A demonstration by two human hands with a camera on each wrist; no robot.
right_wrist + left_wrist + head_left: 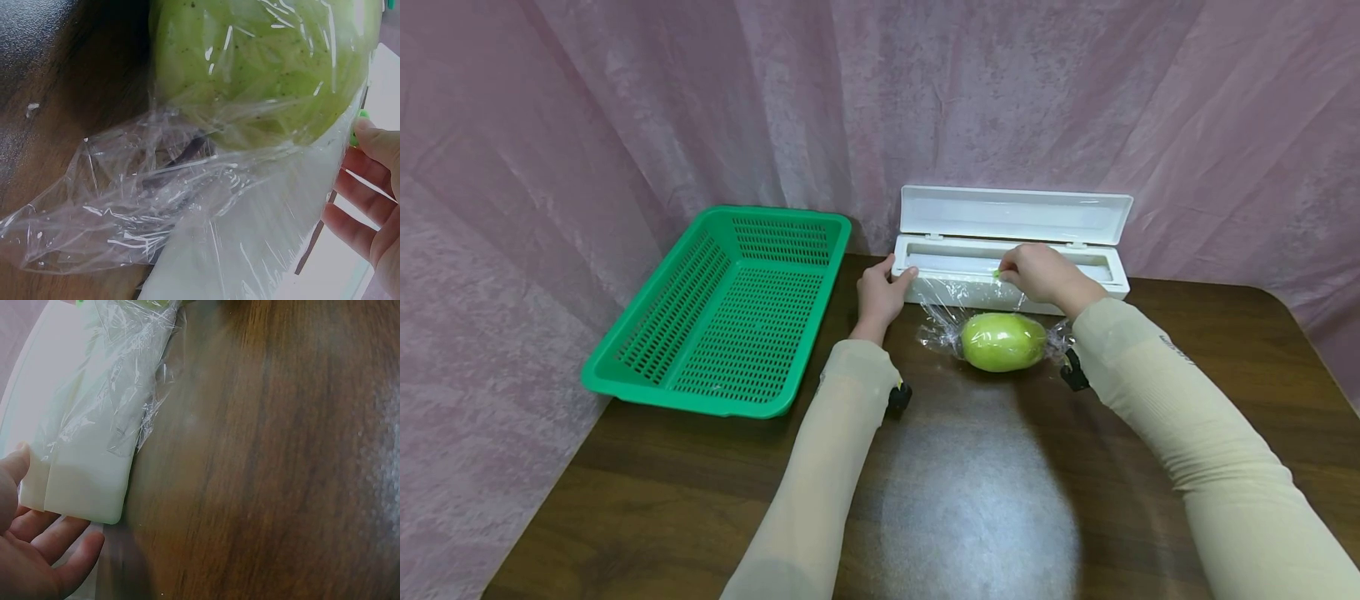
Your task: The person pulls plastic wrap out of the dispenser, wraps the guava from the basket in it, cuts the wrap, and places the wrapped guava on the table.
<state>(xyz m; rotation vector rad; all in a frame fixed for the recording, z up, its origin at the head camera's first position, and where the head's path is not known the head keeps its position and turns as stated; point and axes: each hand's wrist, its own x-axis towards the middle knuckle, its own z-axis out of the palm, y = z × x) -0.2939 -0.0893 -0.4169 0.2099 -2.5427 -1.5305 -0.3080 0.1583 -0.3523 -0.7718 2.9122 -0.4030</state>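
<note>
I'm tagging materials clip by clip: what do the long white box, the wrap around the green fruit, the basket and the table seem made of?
Box: likely rigid plastic; smooth, pale, rounded corners.
Wrap: thin clear film, probably plastic; glossy creases, sharp glints.
Basket: probably moulded plastic; green sheen, regular slots.
Table: wood or wood-look laminate; brown grain fits either.

A green plastic basket [748, 321] sits on the brown wooden table [977, 492] before a pink curtain [880, 100].
</note>
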